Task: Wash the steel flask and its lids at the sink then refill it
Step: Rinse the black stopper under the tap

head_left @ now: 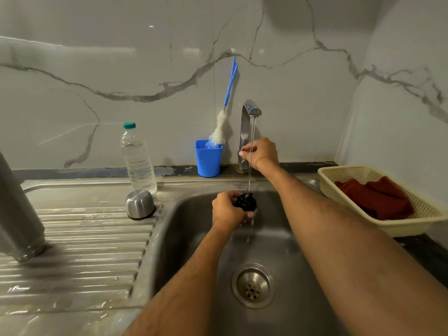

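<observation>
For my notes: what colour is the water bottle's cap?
Teal green, seen in the head view on the plastic bottle's cap.

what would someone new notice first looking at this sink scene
Most likely the thin stream of water falling from the tap onto the black lid that the left hand grips over the sink, while the right hand holds the tap's handle. Next, the blue cup with its bottle brush against the wall.

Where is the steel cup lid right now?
Head view: the steel cup lid sits upside down on the draining board, left of the sink basin, just in front of the plastic water bottle.
</observation>
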